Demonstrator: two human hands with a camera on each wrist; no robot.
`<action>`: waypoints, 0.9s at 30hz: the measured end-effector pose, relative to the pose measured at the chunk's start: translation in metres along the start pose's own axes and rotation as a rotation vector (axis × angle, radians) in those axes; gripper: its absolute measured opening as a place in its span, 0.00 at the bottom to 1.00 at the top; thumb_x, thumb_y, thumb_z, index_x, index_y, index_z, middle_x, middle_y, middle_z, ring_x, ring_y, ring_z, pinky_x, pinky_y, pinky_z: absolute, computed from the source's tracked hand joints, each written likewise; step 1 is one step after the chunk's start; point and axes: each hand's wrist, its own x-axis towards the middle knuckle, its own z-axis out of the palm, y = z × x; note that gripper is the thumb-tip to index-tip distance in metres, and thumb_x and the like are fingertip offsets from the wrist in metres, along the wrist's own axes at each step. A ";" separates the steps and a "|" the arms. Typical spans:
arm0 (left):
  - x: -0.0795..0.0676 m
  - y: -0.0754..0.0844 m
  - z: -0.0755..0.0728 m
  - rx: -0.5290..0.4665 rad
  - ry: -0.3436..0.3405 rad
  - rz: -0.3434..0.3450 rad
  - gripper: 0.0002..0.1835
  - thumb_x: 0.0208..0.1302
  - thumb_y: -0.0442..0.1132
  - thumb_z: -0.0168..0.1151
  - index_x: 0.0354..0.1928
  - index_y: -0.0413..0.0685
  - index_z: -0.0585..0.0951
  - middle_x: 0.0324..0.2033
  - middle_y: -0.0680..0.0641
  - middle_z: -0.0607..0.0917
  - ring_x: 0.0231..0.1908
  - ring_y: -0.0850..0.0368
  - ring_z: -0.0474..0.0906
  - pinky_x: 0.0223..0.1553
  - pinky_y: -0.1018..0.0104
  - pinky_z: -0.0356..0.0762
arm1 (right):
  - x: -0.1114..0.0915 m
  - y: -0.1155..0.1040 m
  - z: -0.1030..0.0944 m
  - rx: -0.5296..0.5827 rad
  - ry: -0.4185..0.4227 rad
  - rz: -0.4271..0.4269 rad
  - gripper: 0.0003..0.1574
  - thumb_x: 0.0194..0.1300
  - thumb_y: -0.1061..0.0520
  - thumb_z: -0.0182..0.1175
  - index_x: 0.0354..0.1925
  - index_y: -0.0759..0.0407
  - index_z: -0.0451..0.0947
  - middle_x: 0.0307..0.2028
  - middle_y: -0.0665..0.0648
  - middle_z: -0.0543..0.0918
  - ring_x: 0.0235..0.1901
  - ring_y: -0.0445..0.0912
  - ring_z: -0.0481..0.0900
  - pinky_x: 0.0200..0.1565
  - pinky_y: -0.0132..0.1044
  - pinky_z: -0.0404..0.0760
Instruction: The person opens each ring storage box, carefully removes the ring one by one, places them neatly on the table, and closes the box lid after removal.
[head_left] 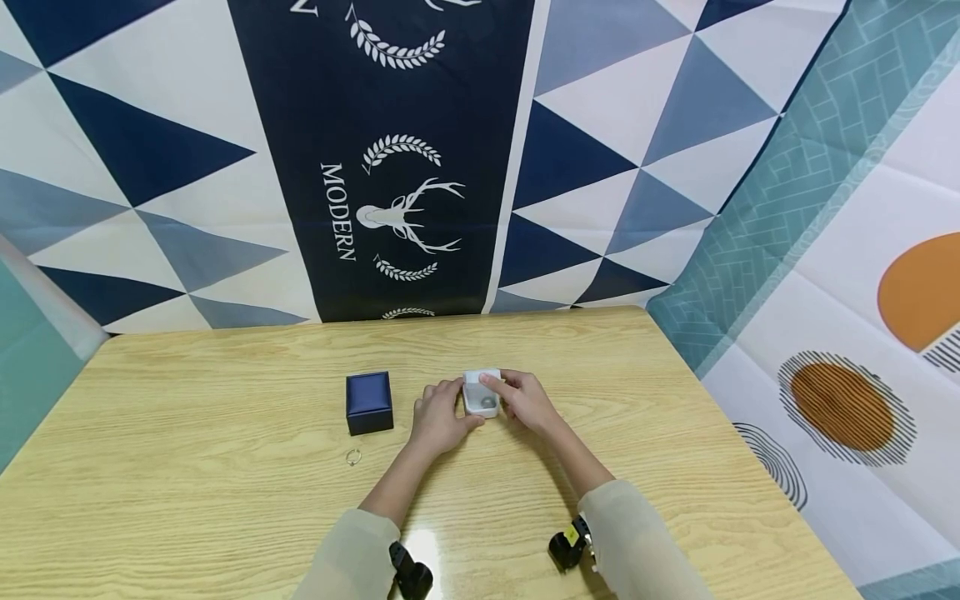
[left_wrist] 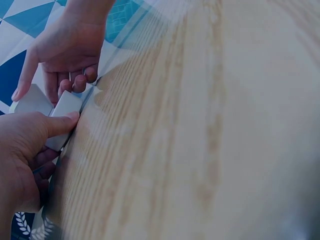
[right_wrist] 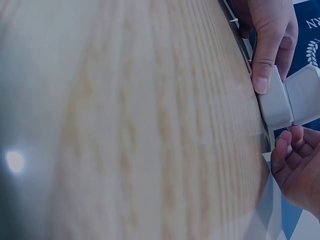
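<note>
A small white ring box (head_left: 472,403) stands on the table with its lid (right_wrist: 304,95) raised. Inside it, in the head view, sits a small round silvery piece (head_left: 488,402), too small to make out fully. My left hand (head_left: 438,418) grips the base from the left, its thumb (left_wrist: 64,123) along the front wall. At the right side, my right hand (head_left: 527,402) has its thumb on the lid and its other fingers curled near the box's side (right_wrist: 302,162). Left of my left hand are a closed dark blue box (head_left: 369,404) and a thin gold-coloured ring (head_left: 353,457).
The light wooden table (head_left: 225,500) ends at the back against a patterned cloth (head_left: 405,167). Black wrist cameras (head_left: 411,575) are strapped over both sleeves. More patterned cloth (head_left: 825,400) hangs along the right side.
</note>
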 end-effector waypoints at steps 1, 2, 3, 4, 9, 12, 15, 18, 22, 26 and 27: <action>0.000 0.000 0.000 0.000 -0.001 -0.001 0.38 0.50 0.50 0.70 0.63 0.43 0.70 0.56 0.44 0.77 0.50 0.49 0.67 0.45 0.57 0.62 | 0.000 0.000 0.000 0.002 0.006 0.002 0.28 0.67 0.43 0.54 0.54 0.63 0.76 0.16 0.54 0.69 0.15 0.44 0.65 0.17 0.31 0.62; 0.000 0.000 0.000 -0.001 -0.001 -0.002 0.38 0.50 0.50 0.70 0.63 0.43 0.70 0.56 0.44 0.77 0.50 0.49 0.67 0.45 0.57 0.62 | -0.001 0.000 0.001 0.001 0.015 0.000 0.28 0.66 0.42 0.54 0.53 0.62 0.77 0.16 0.53 0.69 0.15 0.44 0.65 0.17 0.30 0.62; 0.000 0.001 0.000 -0.001 -0.002 -0.003 0.38 0.51 0.50 0.70 0.63 0.43 0.70 0.56 0.44 0.77 0.50 0.49 0.67 0.45 0.57 0.62 | -0.001 0.000 0.001 0.000 0.025 -0.003 0.28 0.66 0.42 0.54 0.52 0.62 0.77 0.16 0.52 0.69 0.15 0.44 0.64 0.17 0.30 0.62; 0.000 0.001 0.000 -0.001 -0.002 -0.004 0.38 0.51 0.50 0.70 0.63 0.43 0.70 0.56 0.44 0.77 0.50 0.49 0.67 0.45 0.57 0.62 | -0.002 -0.001 0.002 0.001 0.034 -0.010 0.28 0.66 0.41 0.55 0.52 0.61 0.78 0.15 0.52 0.68 0.15 0.43 0.64 0.18 0.30 0.61; -0.001 0.001 0.000 0.002 0.000 -0.003 0.38 0.50 0.50 0.70 0.63 0.43 0.70 0.56 0.44 0.77 0.50 0.49 0.67 0.46 0.56 0.62 | -0.002 -0.001 0.004 0.005 0.060 -0.037 0.30 0.64 0.39 0.55 0.48 0.62 0.79 0.15 0.50 0.66 0.15 0.43 0.63 0.17 0.30 0.61; -0.001 0.000 0.001 0.003 0.003 -0.003 0.38 0.50 0.50 0.70 0.63 0.43 0.70 0.56 0.44 0.77 0.51 0.48 0.67 0.48 0.55 0.63 | -0.002 0.000 0.005 0.003 0.061 -0.041 0.31 0.63 0.38 0.55 0.48 0.62 0.79 0.15 0.50 0.66 0.15 0.42 0.63 0.18 0.30 0.61; -0.001 0.001 0.000 -0.001 0.004 -0.005 0.38 0.50 0.50 0.70 0.63 0.43 0.70 0.56 0.44 0.77 0.51 0.48 0.67 0.48 0.54 0.63 | -0.002 -0.001 0.004 -0.003 0.064 -0.040 0.30 0.63 0.38 0.55 0.49 0.61 0.79 0.14 0.50 0.66 0.15 0.43 0.64 0.17 0.30 0.61; -0.001 0.001 0.000 0.001 0.006 -0.004 0.38 0.51 0.50 0.70 0.63 0.43 0.70 0.56 0.44 0.77 0.51 0.49 0.67 0.48 0.55 0.63 | -0.002 -0.002 0.004 -0.010 0.071 -0.041 0.30 0.64 0.38 0.55 0.48 0.61 0.79 0.14 0.51 0.67 0.15 0.43 0.64 0.17 0.30 0.61; -0.001 0.001 0.000 0.005 0.005 -0.001 0.38 0.50 0.50 0.70 0.62 0.42 0.70 0.56 0.44 0.77 0.50 0.49 0.67 0.46 0.56 0.62 | -0.003 -0.002 0.004 -0.010 0.079 -0.037 0.29 0.63 0.39 0.55 0.47 0.60 0.80 0.14 0.51 0.67 0.15 0.43 0.64 0.18 0.30 0.61; -0.001 0.002 -0.001 0.005 0.002 -0.002 0.38 0.51 0.50 0.70 0.63 0.42 0.70 0.56 0.44 0.77 0.51 0.48 0.67 0.47 0.55 0.63 | -0.002 -0.002 0.004 -0.011 0.083 -0.035 0.29 0.63 0.38 0.55 0.48 0.60 0.80 0.14 0.51 0.67 0.15 0.43 0.65 0.18 0.30 0.61; -0.001 0.002 -0.001 0.005 0.003 -0.002 0.38 0.51 0.50 0.70 0.63 0.42 0.70 0.56 0.44 0.77 0.51 0.48 0.67 0.47 0.55 0.63 | -0.002 -0.002 0.004 -0.012 0.085 -0.036 0.29 0.63 0.38 0.55 0.48 0.60 0.80 0.14 0.51 0.67 0.14 0.43 0.65 0.18 0.30 0.61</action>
